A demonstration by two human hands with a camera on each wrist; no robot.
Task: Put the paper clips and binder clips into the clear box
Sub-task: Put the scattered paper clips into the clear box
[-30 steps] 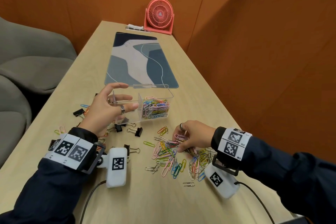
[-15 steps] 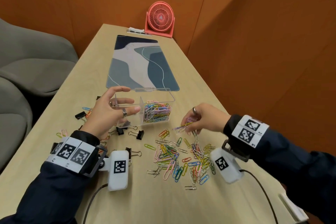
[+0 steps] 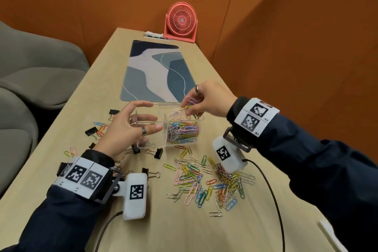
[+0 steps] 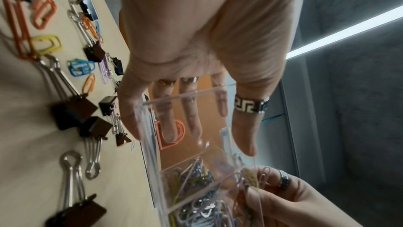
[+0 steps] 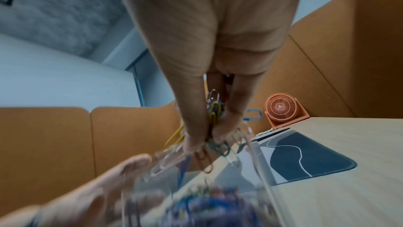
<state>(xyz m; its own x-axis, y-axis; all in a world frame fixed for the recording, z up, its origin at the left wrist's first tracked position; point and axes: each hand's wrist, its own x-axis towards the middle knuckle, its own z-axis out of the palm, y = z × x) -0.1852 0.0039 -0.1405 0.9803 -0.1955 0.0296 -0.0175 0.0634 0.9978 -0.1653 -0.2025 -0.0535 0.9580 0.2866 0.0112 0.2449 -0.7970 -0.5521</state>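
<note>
My right hand (image 3: pixel 206 100) hangs over the right compartment of the clear box (image 3: pixel 180 139), its fingers (image 5: pixel 226 127) clamped on a small bunch of paper clips (image 3: pixel 189 104) just above the rim. My left hand (image 3: pixel 126 129) steadies the box from the left, fingers spread and nearly straight against its near and far walls, thumb (image 4: pixel 246 127) along the front face; nothing is pinched there.

The box stands on the desk (image 3: pixel 86 108), just in front of a blue patterned mat (image 3: pixel 155 75). Its right compartment already holds a heap of coloured clips (image 3: pixel 182 131); the left one looks nearly empty. A large scatter of loose paper clips (image 3: pixel 206 182) lies on the desk in front of the box, and black binder clips (image 3: pixel 157 152) sit to its front-left. As I judge it, the job is well short of done.

The risks from here, as I read them: the bunch overhangs the far-right rim, so a release too far out would drop clips outside the box. Several dangle loosely in the right wrist view and could slip early. Hooked clips may cling to my fingers and be dragged back out. The light box could also slide if my left hand eases off.
</note>
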